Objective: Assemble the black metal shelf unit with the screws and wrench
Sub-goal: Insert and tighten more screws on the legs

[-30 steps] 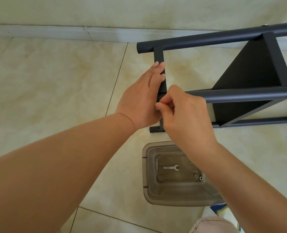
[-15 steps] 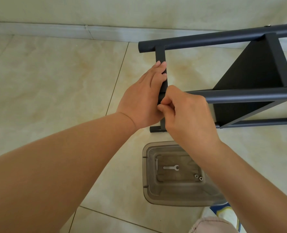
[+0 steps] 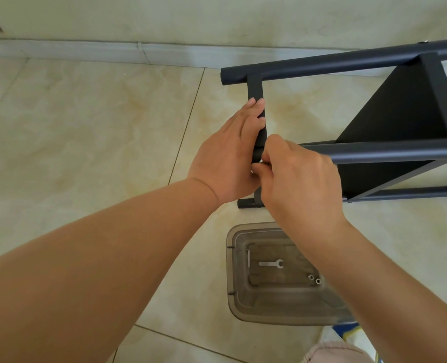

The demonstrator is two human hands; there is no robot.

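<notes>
Left hand: fingers straight and together, flat against the black crossbar, thumb hidden.
Right hand: fingers curled tight, pinching a small silver screw at the crossbar/tube joint.
Arms: both reach forward, hands touching.
Shelf: on its side on the floor, right of the hands.
Tray: on the floor below the hands; wrench and two nuts inside.

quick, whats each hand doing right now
Left hand: open, straight fingers pressed against the black crossbar.
Right hand: closed, pinching a small silver screw at the tube end.
</notes>
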